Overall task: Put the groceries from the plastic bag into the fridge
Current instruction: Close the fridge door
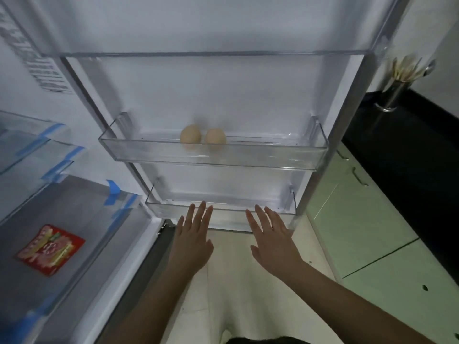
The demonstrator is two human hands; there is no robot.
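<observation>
Before the fridge door point(173, 95), left hand point(192, 240), right hand point(273, 240), both hands spread, empty

Single head-worn wide-angle camera looked forward and down, facing inside of open fridge door point(223, 90) at close range. Door bins filled centre frame; fridge interior point(62, 219) ran along left edge, kitchen counter point(409, 145) along right. Both outstretched forearms entered from bottom edge. Straight lines bowed near frame edges. No second view shared scene.
</observation>
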